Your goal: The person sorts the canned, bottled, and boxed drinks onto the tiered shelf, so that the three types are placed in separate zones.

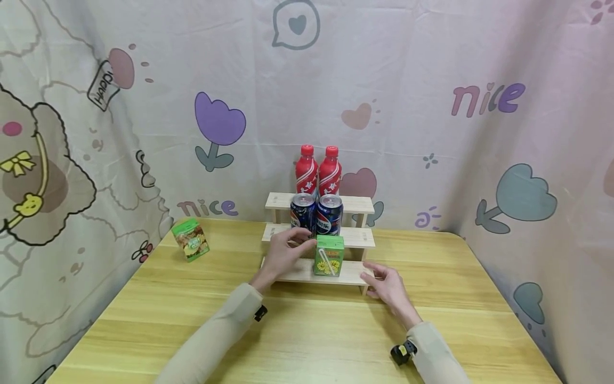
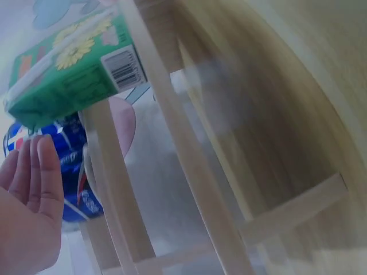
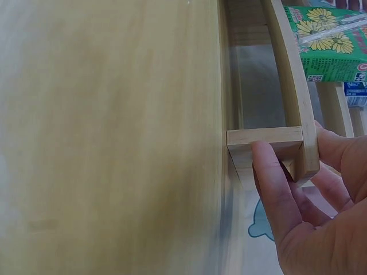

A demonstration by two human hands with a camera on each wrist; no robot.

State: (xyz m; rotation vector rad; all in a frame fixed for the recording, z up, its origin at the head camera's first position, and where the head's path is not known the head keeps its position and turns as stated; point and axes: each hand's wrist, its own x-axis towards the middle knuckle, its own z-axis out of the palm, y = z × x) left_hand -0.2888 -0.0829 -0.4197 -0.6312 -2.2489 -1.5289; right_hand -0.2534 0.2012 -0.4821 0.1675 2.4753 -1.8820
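Note:
A three-tier wooden display stand (image 1: 355,271) is on the table. On its lowest step stands a green drink carton (image 1: 329,256) with yellow flowers and a straw on its front. My left hand (image 1: 288,253) is at the carton's left side, fingers loosely extended; whether a fingertip touches it I cannot tell. With thumb and fingers, my right hand (image 3: 321,206) grips the right end of the lowest step. Two blue cola cans (image 1: 329,216) stand side by side on the middle step, and two red bottles (image 1: 307,170) on the top one.
Another green carton (image 1: 191,240), with a brown picture, stands at the table's back left. The wooden table (image 1: 316,341) reaches back to a printed curtain (image 1: 408,64), which also hangs along both sides.

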